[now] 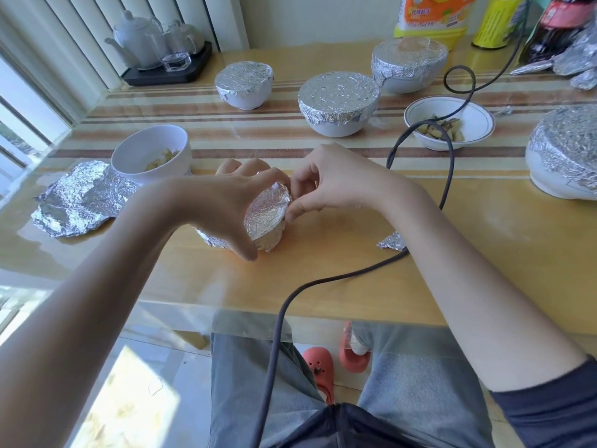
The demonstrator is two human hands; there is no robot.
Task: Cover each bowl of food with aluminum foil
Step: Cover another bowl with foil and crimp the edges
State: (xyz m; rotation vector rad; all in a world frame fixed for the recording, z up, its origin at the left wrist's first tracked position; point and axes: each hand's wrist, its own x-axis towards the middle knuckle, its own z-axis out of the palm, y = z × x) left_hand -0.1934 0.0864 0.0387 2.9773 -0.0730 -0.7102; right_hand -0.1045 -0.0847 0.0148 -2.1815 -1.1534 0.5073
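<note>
Grey cable (284, 305), item one: runs from the lap up over the near edge of the glass-topped wooden tabletop (484, 253) and loops toward the far right.

Item two, the work in hand: small bowl wrapped in crinkled aluminium foil (266, 218), near the middle of the tabletop, tipped so that its foil-covered mouth faces right and toward the viewer. Left hand (226, 202) cups it from the left, thumb under the near rim, fingers curled over the far side. Right hand (326, 185) comes in from the right, its grip a pinch of thumb and forefinger on the foil at the right-hand rim. The bowl thus lies between the two hands and touches both; the unpressed edge, by my judgement, is on the right hand's side, so the crimping falls to that hand while the left turns the bowl.

Item three: plain white bowl of yellowish food (151, 153), uncovered, at left, with a loose crumpled foil sheet (77, 198) just beside it.

Item four: shallow white bowl with a dark rim line (449, 122), uncovered, holding food, at right rear.

Item five: four foil-capped white bowls, rear left (244, 84), rear centre (337, 103), rear right (408, 64), far right (565, 150).

Item six: small foil scrap (392, 242), right of the hands.
</note>
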